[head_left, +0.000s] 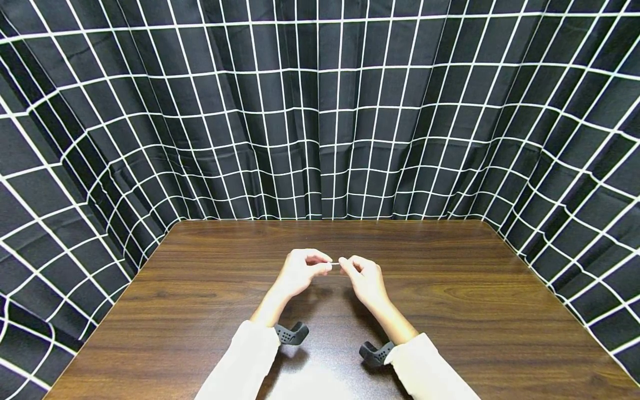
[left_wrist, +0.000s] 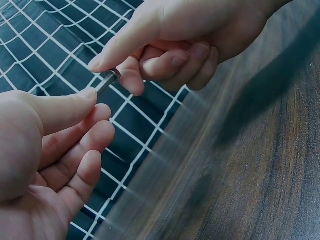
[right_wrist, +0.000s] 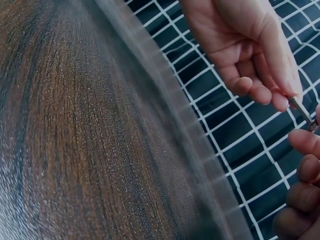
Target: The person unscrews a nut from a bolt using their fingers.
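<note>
A thin, shiny metal rod [head_left: 335, 263] spans the short gap between both hands, held above the table. One end is pinched between thumb and fingers of my left hand [head_left: 297, 272]. At the other end, thumb and index finger of my right hand [head_left: 368, 282] pinch a wider round part [left_wrist: 116, 75], like a head or collar. Whether this part is a separate piece I cannot tell. In the right wrist view the rod [right_wrist: 301, 107] runs slanted from one hand to the other, its ends covered by fingertips.
Below the hands lies a brown wood-grain table [head_left: 200, 289]. Dark curtains [head_left: 320, 111] with a white grid surround its back and sides. Black wrist mounts [head_left: 293, 334] sit by the white sleeves [head_left: 245, 361].
</note>
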`<control>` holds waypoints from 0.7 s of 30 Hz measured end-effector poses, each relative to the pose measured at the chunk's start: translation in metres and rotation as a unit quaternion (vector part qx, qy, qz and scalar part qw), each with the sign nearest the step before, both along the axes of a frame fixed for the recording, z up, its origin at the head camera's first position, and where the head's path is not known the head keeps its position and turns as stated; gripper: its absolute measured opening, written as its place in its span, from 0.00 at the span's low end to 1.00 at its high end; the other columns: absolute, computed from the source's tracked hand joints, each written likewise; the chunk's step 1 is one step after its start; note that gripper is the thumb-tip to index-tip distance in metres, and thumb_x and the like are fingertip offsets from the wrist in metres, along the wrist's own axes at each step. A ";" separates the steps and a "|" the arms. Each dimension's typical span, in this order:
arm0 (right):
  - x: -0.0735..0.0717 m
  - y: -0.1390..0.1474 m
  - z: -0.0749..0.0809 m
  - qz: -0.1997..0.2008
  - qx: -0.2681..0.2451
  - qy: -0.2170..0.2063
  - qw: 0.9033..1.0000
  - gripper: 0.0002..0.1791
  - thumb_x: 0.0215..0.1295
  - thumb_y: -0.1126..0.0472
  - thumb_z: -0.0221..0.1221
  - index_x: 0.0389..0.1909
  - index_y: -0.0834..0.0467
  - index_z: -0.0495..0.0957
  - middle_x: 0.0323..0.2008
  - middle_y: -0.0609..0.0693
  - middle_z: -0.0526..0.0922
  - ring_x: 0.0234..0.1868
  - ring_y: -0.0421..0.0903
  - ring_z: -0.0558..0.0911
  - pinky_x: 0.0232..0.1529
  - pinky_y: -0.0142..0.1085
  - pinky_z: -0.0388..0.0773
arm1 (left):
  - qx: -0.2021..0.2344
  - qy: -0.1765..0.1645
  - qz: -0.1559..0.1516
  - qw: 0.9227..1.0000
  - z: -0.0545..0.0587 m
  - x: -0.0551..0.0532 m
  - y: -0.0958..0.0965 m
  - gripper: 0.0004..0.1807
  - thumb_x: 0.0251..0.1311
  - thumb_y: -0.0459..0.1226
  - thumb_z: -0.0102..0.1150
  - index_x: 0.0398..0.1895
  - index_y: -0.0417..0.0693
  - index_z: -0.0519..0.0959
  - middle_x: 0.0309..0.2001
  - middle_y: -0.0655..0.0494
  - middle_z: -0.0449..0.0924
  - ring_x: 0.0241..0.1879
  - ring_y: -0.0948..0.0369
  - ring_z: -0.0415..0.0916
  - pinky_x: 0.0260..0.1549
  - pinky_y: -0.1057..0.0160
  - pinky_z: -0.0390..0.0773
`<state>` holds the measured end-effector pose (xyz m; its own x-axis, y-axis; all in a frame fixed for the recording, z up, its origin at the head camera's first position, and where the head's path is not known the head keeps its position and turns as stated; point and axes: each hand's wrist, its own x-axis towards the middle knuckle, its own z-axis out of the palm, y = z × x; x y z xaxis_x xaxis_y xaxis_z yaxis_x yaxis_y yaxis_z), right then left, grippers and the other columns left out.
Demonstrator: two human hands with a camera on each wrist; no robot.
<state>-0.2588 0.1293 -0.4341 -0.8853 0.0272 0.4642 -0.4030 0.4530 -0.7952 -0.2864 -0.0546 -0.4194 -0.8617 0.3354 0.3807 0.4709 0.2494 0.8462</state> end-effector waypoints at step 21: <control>0.016 -0.004 0.022 0.066 -0.072 -0.007 0.995 0.07 0.60 0.72 0.62 0.39 0.71 0.80 0.14 0.43 0.62 0.15 0.34 0.59 0.18 0.29 0.54 | 0.034 -0.034 -0.010 0.999 -0.001 -0.001 -0.001 0.06 0.57 0.31 0.66 0.37 0.39 0.84 0.34 0.49 0.86 0.30 0.57 0.85 0.32 0.64 0.81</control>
